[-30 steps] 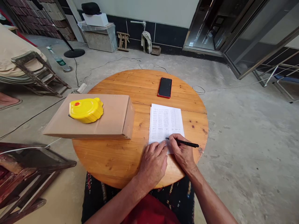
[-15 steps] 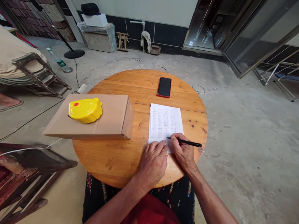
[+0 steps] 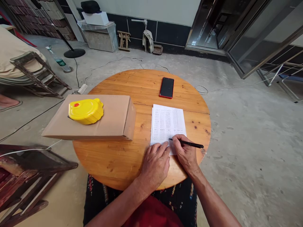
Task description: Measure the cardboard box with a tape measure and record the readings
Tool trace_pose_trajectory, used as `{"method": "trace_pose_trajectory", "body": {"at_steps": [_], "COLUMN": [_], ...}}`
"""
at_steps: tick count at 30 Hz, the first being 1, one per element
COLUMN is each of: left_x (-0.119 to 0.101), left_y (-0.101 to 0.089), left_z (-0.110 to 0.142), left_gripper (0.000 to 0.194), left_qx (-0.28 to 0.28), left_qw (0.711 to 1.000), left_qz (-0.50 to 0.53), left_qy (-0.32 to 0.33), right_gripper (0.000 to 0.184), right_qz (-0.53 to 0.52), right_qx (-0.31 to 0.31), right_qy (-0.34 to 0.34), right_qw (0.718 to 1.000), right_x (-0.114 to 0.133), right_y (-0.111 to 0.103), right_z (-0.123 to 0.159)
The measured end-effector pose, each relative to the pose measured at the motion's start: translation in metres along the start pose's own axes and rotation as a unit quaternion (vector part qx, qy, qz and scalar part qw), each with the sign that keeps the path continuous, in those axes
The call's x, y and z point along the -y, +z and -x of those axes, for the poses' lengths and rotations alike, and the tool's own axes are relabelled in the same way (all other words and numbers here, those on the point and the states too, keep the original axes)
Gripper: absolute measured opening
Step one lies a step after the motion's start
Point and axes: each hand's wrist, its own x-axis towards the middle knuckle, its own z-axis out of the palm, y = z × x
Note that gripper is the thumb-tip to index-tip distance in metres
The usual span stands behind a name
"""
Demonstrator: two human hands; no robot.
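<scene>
A black pen (image 3: 193, 144) is pinched in my right hand (image 3: 186, 154), its tip down on the lower part of a white sheet of paper (image 3: 168, 121). Columns of small handwriting cover much of the sheet; I cannot read them. My left hand (image 3: 156, 162) lies flat over the sheet's lower left corner, fingers stretched out, holding nothing. The two hands are side by side and hide the bottom edge of the paper. Under them is a round wooden table (image 3: 118, 160).
A cardboard box (image 3: 113, 119) with a yellow tape measure (image 3: 86, 111) on top overhangs the table's left side. A phone (image 3: 166, 87) lies beyond the paper. Wooden chairs (image 3: 38, 72), a water bottle (image 3: 58, 60) and cables are on the left floor. Someone sits at far left.
The view has shifted very slightly. Both hands keep nearly the same place, and the pen is still on the paper with hardly any visible movement.
</scene>
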Motion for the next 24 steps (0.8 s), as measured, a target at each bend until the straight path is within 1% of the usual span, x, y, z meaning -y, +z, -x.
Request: {"method": "trace_pose_trajectory", "body": {"at_steps": [10,17,24], "left_x": [-0.0004,0.0000,0.0000], "left_y": [-0.0005,-0.0009,-0.0008], "left_z": [0.0008,0.0002,0.0005], "left_gripper": [0.036,0.035,0.039], "left_qx": [-0.001,0.002,0.002], "left_qw": [1.000,1.000,1.000], "left_qz": [0.009,0.008,0.012], "left_qy": [-0.002,-0.002,-0.003], "right_gripper": [0.019,0.020,0.020], "right_qz": [0.019,0.026,0.019], "right_qx": [0.002,-0.006,0.013], "right_qy": [-0.005,0.003,0.000], "right_qw": [1.000,1.000,1.000], "right_x": [-0.0007,0.0000,0.0010], "right_y": [0.0017,0.0013,-0.0002], "right_z": [-0.0009,-0.0010,-0.0005]}}
